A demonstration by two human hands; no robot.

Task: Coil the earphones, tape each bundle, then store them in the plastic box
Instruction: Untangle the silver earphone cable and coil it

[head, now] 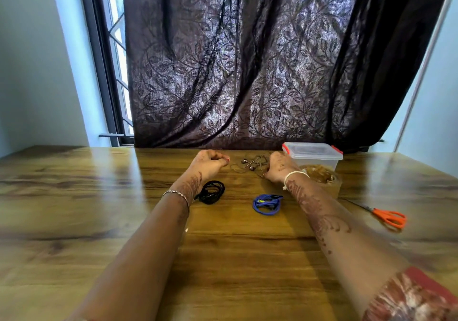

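A loose, tangled pair of brownish earphones point(250, 165) lies on the wooden table point(235, 241) near its far edge, between my two hands. My left hand point(210, 162) is just left of the tangle, fingers curled into a fist with nothing visible in it. My right hand point(277, 168) is at the tangle's right side, fingers curled down onto the cable there. A black coiled bundle point(212, 191) lies by my left wrist. A blue coiled bundle point(267, 203) lies nearer, left of my right forearm. The clear plastic box point(312, 153), lid on with red clips, stands at the far right.
A roll of brown tape point(322, 178) sits in front of the box, beside my right wrist. Orange-handled scissors point(389, 217) lie to the right. A dark patterned curtain point(247, 72) hangs right behind the table's far edge.
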